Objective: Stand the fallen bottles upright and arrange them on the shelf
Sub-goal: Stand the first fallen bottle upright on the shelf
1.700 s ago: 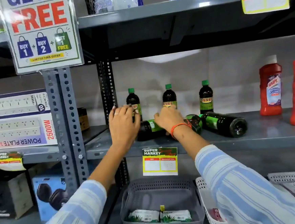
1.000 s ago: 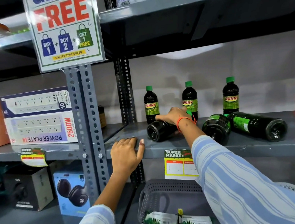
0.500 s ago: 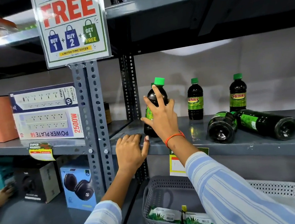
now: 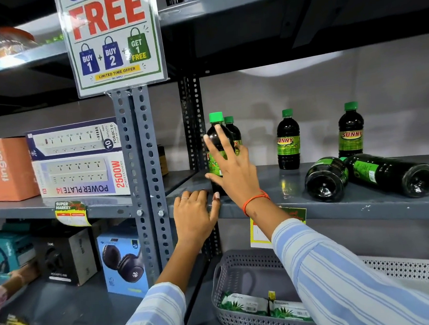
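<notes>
Since half a second ago, your right hand (image 4: 230, 171) has slackened on the front bottle (image 4: 216, 146): the fingers (image 4: 223, 142) are now spread and released, though fingertips and palm are still against the glossy dark body. That bottle stands upright at the left end of the grey metal shelf (image 4: 340, 209), just in front of a second upright bottle (image 4: 234, 135), whereas before it was tilted in your grasp. Your left hand (image 4: 195, 215) has stayed put, fingers released and laid flat over the shelf's front edge, just left of and below the front bottle.

All the bottles are round-shouldered, dark and shiny, with green screw caps and green labels. To the right of the front bottle, two more upright ones (image 4: 288, 141) (image 4: 351, 131) stand at the back. In front of those, two fallen bottles (image 4: 326, 179) (image 4: 391, 174) lie on their sides, touching each other, bases toward you.

Below the shelf, a grey perforated plastic basket (image 4: 232, 271) holds flat white packets (image 4: 245, 306) printed with green leaves. Beside it on the right sits a white perforated basket (image 4: 409, 272); its contents are hidden by your striped sleeve (image 4: 359, 284).
</notes>
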A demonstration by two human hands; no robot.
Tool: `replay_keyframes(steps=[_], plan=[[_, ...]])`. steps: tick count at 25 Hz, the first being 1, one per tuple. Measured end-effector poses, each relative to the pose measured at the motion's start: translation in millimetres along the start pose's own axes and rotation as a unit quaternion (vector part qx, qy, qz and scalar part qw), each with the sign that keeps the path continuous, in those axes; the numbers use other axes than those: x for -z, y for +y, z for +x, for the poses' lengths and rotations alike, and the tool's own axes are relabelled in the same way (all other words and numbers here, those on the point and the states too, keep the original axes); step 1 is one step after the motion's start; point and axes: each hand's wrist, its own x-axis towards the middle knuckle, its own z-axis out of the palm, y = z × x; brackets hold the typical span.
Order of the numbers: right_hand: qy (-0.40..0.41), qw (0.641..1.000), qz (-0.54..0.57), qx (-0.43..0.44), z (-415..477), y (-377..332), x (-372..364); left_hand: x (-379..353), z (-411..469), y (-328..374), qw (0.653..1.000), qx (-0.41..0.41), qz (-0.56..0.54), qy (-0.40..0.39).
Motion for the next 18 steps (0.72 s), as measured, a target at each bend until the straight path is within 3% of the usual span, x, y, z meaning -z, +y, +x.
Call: replay_keyframes(steps=[3,5,7,12,18], plan=[[-0.025,0.985,0.105,-0.133,-2.4,3.2,-0.5,-1.5,-8.7,1.0,0.999,0.031,0.009,0.014],[-0.117,0.946,0.194,-0.234,2.1,4.7,-6.9,-1.6,-7.5,2.5,0.999,0.042,0.004,0.015],[-0.191,0.899,0.277,-0.279,3.3,8.3,-12.9,-2.0,-6.8,3.1,0.999,0.039,0.003,0.013],[-0.247,0.817,0.429,-0.295,3.4,17.2,-18.3,-5.3,-10.7,1.6,0.999,0.038,0.002,0.02],[-0.254,0.826,0.413,-0.288,6.8,17.8,-29.1,-7.0,-12.0,2.5,0.998,0.043,-0.019,0.032]])
